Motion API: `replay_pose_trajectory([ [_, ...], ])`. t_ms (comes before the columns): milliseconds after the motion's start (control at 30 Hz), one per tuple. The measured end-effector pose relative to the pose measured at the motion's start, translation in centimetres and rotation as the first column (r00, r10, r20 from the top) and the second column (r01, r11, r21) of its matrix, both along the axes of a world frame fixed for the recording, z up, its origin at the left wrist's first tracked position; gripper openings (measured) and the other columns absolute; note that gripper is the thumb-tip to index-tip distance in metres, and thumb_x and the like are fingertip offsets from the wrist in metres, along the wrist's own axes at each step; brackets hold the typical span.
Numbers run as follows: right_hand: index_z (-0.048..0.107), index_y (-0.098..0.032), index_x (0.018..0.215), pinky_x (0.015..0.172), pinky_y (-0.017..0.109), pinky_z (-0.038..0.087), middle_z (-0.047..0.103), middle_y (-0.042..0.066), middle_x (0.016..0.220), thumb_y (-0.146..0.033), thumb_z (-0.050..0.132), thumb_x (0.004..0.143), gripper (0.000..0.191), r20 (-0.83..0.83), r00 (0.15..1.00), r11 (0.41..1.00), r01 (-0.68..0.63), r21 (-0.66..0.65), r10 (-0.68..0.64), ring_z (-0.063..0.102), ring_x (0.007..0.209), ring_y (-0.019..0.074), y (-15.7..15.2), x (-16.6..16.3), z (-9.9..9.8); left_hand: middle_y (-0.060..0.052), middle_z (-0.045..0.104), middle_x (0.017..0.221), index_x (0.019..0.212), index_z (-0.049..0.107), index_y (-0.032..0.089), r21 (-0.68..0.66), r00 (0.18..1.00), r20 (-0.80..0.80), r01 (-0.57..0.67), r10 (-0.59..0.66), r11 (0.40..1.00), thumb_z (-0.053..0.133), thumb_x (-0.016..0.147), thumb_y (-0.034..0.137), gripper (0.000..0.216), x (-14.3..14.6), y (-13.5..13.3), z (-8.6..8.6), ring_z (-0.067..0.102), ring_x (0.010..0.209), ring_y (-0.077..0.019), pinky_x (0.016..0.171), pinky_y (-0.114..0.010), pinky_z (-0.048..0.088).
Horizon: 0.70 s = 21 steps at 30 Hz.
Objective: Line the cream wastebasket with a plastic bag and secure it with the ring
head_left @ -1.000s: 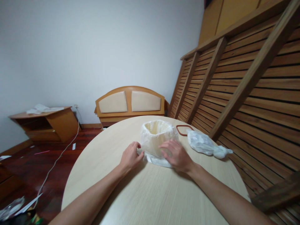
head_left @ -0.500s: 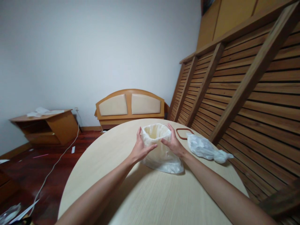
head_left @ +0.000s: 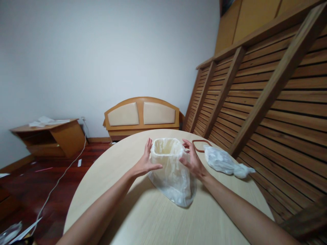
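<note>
The left hand (head_left: 144, 163) and right hand (head_left: 191, 160) press on opposite sides of the tub (head_left: 166, 151), each grip grasping it through the thin bag (head_left: 176, 183) around it. It is held over the middle of the worktop (head_left: 153, 217), and the bag's slack end sags down to the surface. A tied bundle (head_left: 222, 161) lies near on the right.

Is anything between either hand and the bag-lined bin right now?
Nothing visible. The left hand and right hand both press directly on the sides of the bag-lined bin; the tied plastic bundle lies apart on the table, to the right.
</note>
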State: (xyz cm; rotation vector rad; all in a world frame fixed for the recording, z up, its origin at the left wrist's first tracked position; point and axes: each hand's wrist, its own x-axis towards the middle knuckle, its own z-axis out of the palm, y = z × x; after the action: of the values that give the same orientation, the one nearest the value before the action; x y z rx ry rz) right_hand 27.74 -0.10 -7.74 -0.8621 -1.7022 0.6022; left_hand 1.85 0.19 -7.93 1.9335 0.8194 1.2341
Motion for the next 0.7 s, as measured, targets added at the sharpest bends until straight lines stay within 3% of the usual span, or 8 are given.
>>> replay_pose_trajectory([
  [100, 0.028, -0.024, 0.151, 0.116, 0.058, 0.028, 0.036, 0.018, 0.151, -0.082, 0.054, 0.076, 0.098, -0.101, 0.993, 0.998, -0.064, 0.027, 0.066, 0.034, 0.142, 0.0357, 0.7, -0.1, 0.7, -0.015, -0.002, 0.167, 0.158, -0.002, 0.031, 0.063, 0.998, 0.053, -0.035, 0.032, 0.997, 0.077, 0.073, 0.062, 0.12, 0.0, 0.0, 0.6, 0.009, 0.153, -0.0379, 0.123, -0.06, 0.013],
  [200, 0.017, -0.027, 0.156, 0.119, 0.058, 0.021, 0.021, 0.017, 0.162, -0.086, 0.058, 0.069, 0.114, -0.151, 0.975, 0.985, -0.172, -0.031, 0.165, 0.022, 0.15, 0.0355, 1.2, -0.7, 0.7, -0.016, 0.007, 0.167, 0.158, 0.0, 0.028, 0.043, 0.998, 0.03, -0.056, 0.054, 0.998, 0.074, 0.078, 0.06, 0.114, 1.1, -0.2, 0.7, 0.016, 0.152, -0.0354, 0.123, -0.057, 0.017],
  [267, 0.007, -0.031, 0.158, 0.118, 0.056, 0.028, 0.024, 0.015, 0.162, -0.083, 0.066, 0.066, 0.121, -0.147, 0.965, 0.964, -0.236, -0.12, 0.218, 0.03, 0.147, 0.0343, 1.1, -1.3, 0.3, -0.019, 0.018, 0.164, 0.158, 0.004, 0.023, 0.019, 0.998, 0.015, -0.065, 0.065, 0.998, 0.072, 0.08, 0.057, 0.109, 1.8, -0.4, 0.5, 0.024, 0.15, -0.0343, 0.122, -0.055, 0.022],
  [333, -0.003, -0.035, 0.158, 0.113, 0.054, 0.038, 0.036, 0.014, 0.156, -0.074, 0.074, 0.066, 0.127, -0.155, 0.954, 0.937, -0.286, -0.199, 0.258, 0.045, 0.138, 0.0323, 0.7, -1.9, -0.1, -0.02, 0.026, 0.161, 0.158, 0.009, 0.02, 0.006, 0.997, 0.014, -0.07, 0.069, 0.998, 0.072, 0.082, 0.054, 0.104, 2.1, -0.5, 0.3, 0.031, 0.147, -0.0332, 0.121, -0.053, 0.026],
  [467, -0.009, -0.036, 0.157, 0.11, 0.051, 0.043, 0.044, 0.013, 0.151, -0.057, 0.084, 0.064, 0.134, -0.188, 0.954, 0.946, -0.268, -0.183, 0.234, 0.051, 0.133, 0.03, -0.4, -2.7, -0.8, -0.019, 0.024, 0.162, 0.157, 0.012, 0.02, 0.048, 0.993, -0.035, -0.108, 0.11, 0.993, 0.072, 0.083, 0.048, 0.099, 1.6, -0.7, 0.2, 0.031, 0.148, -0.0315, 0.123, -0.051, 0.025],
  [567, -0.007, -0.034, 0.157, 0.113, 0.052, 0.039, 0.037, 0.014, 0.156, -0.054, 0.085, 0.064, 0.132, -0.125, 0.969, 0.959, -0.233, -0.159, 0.215, 0.046, 0.138, 0.0299, -1.0, -2.5, -0.9, -0.017, 0.019, 0.164, 0.156, 0.02, 0.022, 0.23, 0.967, -0.117, -0.195, 0.226, 0.953, 0.069, 0.086, 0.042, 0.089, 1.0, -1.4, 0.8, 0.02, 0.152, -0.0327, 0.123, -0.055, 0.019],
  [700, -0.001, -0.026, 0.158, 0.119, 0.054, 0.029, 0.026, 0.019, 0.159, -0.057, 0.087, 0.061, 0.134, 0.016, 0.984, 0.98, -0.172, -0.101, 0.175, 0.034, 0.145, 0.0326, -1.2, -1.3, -1.2, -0.013, 0.02, 0.164, 0.148, 0.039, 0.027, 0.539, 0.93, -0.176, -0.185, 0.324, 0.822, 0.062, 0.088, 0.028, 0.064, 1.0, -3.6, 2.2, 0.022, 0.151, -0.0332, 0.12, -0.057, 0.025],
])
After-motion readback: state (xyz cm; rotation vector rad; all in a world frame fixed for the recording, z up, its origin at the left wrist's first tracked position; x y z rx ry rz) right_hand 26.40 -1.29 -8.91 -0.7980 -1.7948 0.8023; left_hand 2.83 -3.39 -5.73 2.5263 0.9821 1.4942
